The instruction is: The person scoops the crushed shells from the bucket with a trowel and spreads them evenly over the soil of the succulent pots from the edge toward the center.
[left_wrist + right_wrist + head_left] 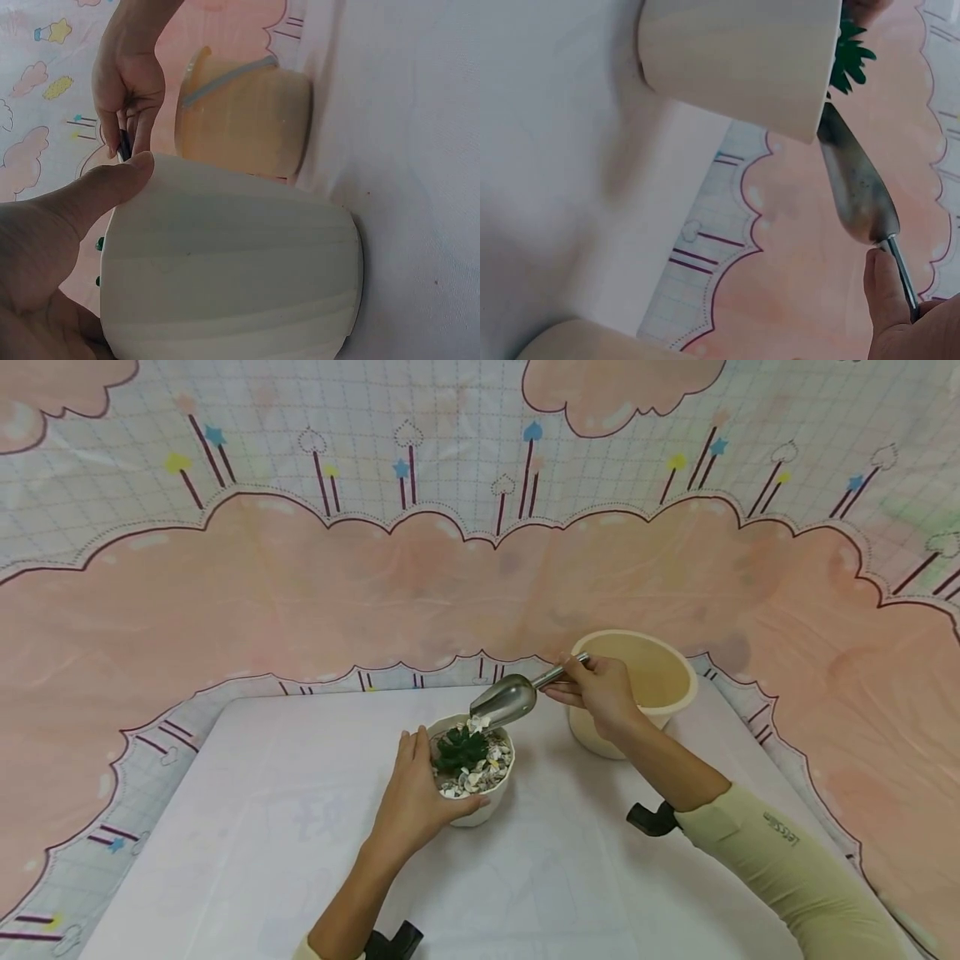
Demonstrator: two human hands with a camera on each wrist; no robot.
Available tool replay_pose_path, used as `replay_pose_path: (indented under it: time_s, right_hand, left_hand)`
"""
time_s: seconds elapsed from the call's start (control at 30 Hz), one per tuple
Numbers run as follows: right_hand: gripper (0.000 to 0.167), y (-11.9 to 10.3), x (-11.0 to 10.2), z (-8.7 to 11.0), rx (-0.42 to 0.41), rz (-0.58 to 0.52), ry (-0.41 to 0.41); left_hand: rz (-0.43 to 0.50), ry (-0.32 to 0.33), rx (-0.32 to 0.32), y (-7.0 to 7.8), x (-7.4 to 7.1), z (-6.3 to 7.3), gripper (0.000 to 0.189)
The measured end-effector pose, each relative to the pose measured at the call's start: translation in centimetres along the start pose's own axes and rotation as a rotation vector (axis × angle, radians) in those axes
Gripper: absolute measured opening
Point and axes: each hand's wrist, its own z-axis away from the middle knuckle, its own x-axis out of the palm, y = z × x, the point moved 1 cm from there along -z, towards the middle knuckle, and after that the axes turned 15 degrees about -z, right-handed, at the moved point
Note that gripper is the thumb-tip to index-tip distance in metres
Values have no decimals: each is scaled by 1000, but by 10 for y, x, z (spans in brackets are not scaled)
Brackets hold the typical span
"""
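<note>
A white flower pot (476, 814) stands on the table, holding a dark green succulent (460, 749) ringed by pale pebbles (491, 764). My left hand (416, 797) grips the pot from its left side, with the thumb (124, 180) lying along the rim. In my right hand (603, 693) is a metal scoop (507, 700), pinched by its handle. The scoop tilts down to the left, its mouth over the far right rim of the pot, with whitish pebbles at its lip. The right wrist view shows the scoop (857, 180) right at the rim beside the green leaves (851, 60).
A cream bucket (600, 739) with a grey handle (229, 81) stands at the back right, behind and below my right hand. The white tabletop (300, 793) ends at a patterned cloth backdrop (360, 602) with clouds and stars.
</note>
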Motion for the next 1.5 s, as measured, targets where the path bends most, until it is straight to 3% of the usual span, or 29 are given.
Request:
replay_pose_path:
  time_s: [0.3,0.77,1.07,1.5]
  right_hand:
    - [27,1,-2,-1,-13,-3,1]
    - [36,-4,-15,1,-8,-8,9]
    - [32,-6,-19,5,-31,-17,13]
    - [31,-21,-23,8,-48,-20,28]
  left_hand:
    - [10,-2,-1,-1,0,-2,130]
    - [5,-6,-6,-2,-1,0,131]
    - [18,-1,-9,-1,0,0,131]
    - [19,8,0,1,0,0,134]
